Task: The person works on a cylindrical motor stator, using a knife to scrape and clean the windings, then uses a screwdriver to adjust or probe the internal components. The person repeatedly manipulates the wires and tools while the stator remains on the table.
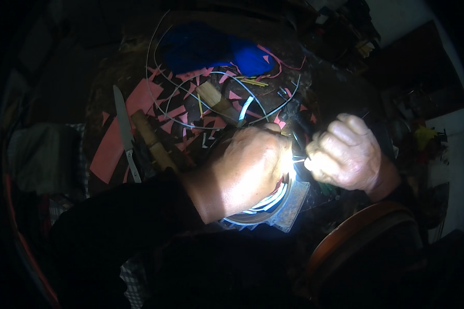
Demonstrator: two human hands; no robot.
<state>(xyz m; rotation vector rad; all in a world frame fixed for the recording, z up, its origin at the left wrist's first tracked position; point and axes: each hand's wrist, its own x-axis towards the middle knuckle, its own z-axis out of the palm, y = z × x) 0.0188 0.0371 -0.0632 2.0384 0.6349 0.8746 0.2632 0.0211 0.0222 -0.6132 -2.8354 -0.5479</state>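
A round metal motor housing (pixel 242 222) with a finned side and a flat grey plate (pixel 297 205) sits in front of me, with pale curved strips inside its rim. My left hand (pixel 252 159) lies over it, closed with fingers curled down; what they hold is hidden beneath the hand. Just to the right, my right hand (pixel 343 154) is closed in a fist and pinches a thin strand (pixel 298 160). This strand stretches across the small gap toward my left hand, in strong glare.
At left lie a knife (pixel 121 116), a bamboo piece (pixel 152 140) and red sheet material (pixel 104 157) with scattered scraps. Beyond are a wooden block (pixel 209 94), looped grey wire (pixel 166 110) and blue cloth (pixel 198 49). An orange-brown round rim (pixel 340 229) stands near right.
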